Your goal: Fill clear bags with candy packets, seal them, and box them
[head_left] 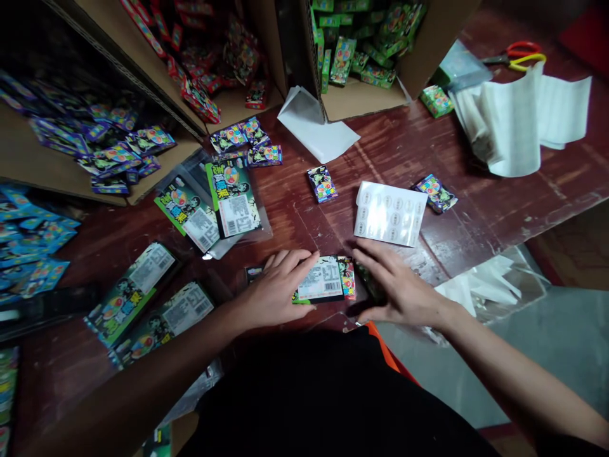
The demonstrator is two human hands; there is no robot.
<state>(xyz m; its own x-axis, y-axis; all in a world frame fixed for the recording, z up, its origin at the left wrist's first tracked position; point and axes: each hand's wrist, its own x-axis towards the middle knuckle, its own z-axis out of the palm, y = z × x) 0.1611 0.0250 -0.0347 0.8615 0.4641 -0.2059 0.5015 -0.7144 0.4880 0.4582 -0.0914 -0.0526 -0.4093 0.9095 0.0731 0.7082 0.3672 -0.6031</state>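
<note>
My left hand [278,285] and my right hand [397,289] rest on a clear bag with a green header card [323,279] lying at the near edge of the dark red table [476,209]. Small candy packs show inside the bag between my hands. My left hand's fingers curl over the bag's left end. Those of my right hand press down on its right end. A white sheet of round stickers [390,212] lies just beyond my right hand.
Open cardboard boxes hold purple packs [109,146], red packs [204,70] and green packs [361,44]. Filled bags [214,203] lie to the left. Loose packs [322,183], white paper [518,120], scissors [518,56] and blue packs [28,247] surround them.
</note>
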